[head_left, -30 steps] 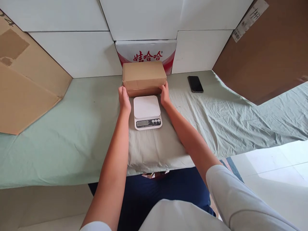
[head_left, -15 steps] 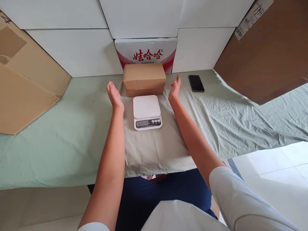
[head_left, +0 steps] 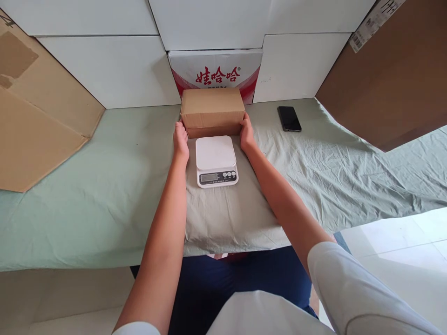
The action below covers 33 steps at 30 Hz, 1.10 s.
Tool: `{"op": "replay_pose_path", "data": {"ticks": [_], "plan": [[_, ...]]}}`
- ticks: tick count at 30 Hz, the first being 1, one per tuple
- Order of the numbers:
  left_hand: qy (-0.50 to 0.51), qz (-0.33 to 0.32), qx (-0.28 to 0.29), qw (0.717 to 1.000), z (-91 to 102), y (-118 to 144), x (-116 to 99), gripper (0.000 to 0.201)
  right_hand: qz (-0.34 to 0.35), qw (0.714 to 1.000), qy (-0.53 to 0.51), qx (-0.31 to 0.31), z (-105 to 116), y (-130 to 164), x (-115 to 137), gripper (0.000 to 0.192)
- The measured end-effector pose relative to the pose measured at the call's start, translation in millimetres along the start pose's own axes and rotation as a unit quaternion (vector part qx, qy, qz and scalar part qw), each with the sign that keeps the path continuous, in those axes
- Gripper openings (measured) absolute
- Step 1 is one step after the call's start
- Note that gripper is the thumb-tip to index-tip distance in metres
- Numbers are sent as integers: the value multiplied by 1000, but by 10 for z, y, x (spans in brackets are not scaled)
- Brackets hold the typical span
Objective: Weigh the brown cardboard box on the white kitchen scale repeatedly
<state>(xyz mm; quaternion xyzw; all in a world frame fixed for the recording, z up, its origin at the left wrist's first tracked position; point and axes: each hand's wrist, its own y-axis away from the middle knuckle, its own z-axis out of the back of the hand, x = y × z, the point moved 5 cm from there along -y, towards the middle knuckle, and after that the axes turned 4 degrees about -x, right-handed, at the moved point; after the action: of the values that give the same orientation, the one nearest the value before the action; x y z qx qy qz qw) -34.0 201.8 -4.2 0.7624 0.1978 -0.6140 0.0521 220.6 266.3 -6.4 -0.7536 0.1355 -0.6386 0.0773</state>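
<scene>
Both hands clasped the cardboard box (head_left: 212, 110) by its ends: left hand (head_left: 180, 140) and right hand (head_left: 246, 135), fingers pressed on it. Box sat on desk (head_left: 104, 186) just behind white scale (head_left: 215, 160); phone (head_left: 289, 118) off right.

One brown parcel box (head_left: 212, 110), one white scale (head_left: 215, 161), one black phone (head_left: 289, 118), two hands.

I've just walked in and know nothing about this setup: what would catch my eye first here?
Two bare arms reach forward: the left hand and the right hand press the two ends of a brown cardboard box at the middle of the green-covered table. Just in front of it sits a white kitchen scale, and a black phone lies to the right.
</scene>
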Motion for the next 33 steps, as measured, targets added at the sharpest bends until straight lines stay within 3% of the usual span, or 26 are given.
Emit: {"op": "replay_pose_path", "data": {"ticks": [4,11,17,23,28,33], "plan": [[1,3,-1,1000,-11,22,2,88,-1,999,-40,-12,-48,42,18,78],[-4,21,-13,1000,-17,51,-19,85,-15,999,-34,-4,-35,53,1,64],[1,27,-20,999,10,99,-27,85,24,997,-52,55,-108,122,151,60],[-3,-24,-8,1000,47,233,-215,84,34,997,-41,62,-166,173,360,62],[-42,-121,-2,992,128,535,-530,83,80,993,-17,80,-145,395,791,62],[-58,-144,6,988,185,1087,-686,78,76,993,-12,84,29,986,984,66]]}}
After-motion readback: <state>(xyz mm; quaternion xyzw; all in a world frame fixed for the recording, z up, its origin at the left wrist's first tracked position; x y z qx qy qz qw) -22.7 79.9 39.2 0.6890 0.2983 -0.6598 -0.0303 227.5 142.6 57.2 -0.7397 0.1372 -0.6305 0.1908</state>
